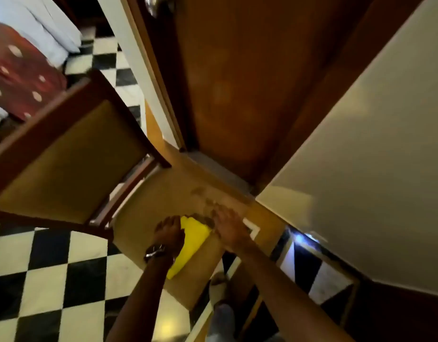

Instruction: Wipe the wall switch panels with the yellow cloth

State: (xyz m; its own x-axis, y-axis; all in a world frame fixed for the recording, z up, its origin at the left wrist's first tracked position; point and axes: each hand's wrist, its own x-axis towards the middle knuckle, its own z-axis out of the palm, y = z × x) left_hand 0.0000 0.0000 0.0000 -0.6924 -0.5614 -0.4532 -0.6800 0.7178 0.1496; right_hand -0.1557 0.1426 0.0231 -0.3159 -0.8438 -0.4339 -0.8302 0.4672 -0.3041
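Note:
A folded yellow cloth (193, 240) lies on the tan padded seat of a wooden chair (149, 206) just below me. My left hand (170, 233), with a watch on its wrist, is on the cloth's left edge, fingers curled over it. My right hand (230, 228) lies at the cloth's upper right corner with its fingers spread flat on the seat. No wall switch panel is in view.
The chair's padded backrest (65, 156) leans off to the left. A wooden door (225, 82) stands ahead and a pale wall (361, 156) runs along the right. Black and white checkered floor (52, 280) lies around the chair. A bed with red fabric (18, 72) is far left. A small white object (253, 228) lies by my right hand.

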